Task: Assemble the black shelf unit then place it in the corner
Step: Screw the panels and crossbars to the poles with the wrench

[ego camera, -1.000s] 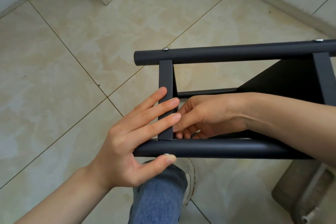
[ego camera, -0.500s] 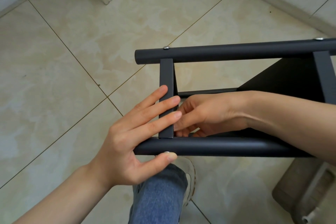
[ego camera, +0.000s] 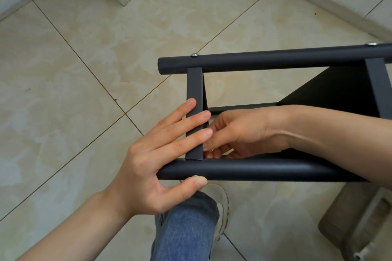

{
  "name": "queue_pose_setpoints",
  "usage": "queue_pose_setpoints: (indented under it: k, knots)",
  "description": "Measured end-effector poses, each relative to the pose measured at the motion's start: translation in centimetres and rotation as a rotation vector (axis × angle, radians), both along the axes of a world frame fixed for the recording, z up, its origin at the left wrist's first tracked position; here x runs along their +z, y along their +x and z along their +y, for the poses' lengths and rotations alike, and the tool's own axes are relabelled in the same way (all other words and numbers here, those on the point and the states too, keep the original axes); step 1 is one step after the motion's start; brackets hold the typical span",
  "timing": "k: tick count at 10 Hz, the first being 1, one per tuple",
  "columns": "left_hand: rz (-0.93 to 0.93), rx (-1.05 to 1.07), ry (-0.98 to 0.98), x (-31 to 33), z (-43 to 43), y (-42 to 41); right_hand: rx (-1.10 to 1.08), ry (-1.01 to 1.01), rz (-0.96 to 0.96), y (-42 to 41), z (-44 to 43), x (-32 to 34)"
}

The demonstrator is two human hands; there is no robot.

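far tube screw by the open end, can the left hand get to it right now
Probably yes. The screw sits exposed on the far tube, nothing covers it, and the left hand lies close by on the crossbar.

Shelf unit [ego camera: 275,60] above the floor [ego camera: 84,70] — left hand [ego camera: 157,154] across its crossbar [ego camera: 194,89], right hand [ego camera: 244,131] inside the frame, leg [ego camera: 186,229] below.

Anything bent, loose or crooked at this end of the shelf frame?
Nothing stands out. The flat crossbar sits square between the far tube and near tube, with a screw head at each joint; no dents visible.
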State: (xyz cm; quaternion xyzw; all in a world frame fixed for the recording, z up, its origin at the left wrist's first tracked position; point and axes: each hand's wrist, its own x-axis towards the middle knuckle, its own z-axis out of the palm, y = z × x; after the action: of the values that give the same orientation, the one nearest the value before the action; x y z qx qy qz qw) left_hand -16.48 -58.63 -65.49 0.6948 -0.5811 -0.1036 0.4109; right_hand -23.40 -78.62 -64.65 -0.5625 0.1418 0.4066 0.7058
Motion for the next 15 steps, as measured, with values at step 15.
queue_pose_setpoints:
  k: [15]
  knots:
    - [0.146, 0.167, 0.086, 0.9, 0.1, -0.7, 0.03, -0.074, -0.126, -1.3, -3.2, 2.6]
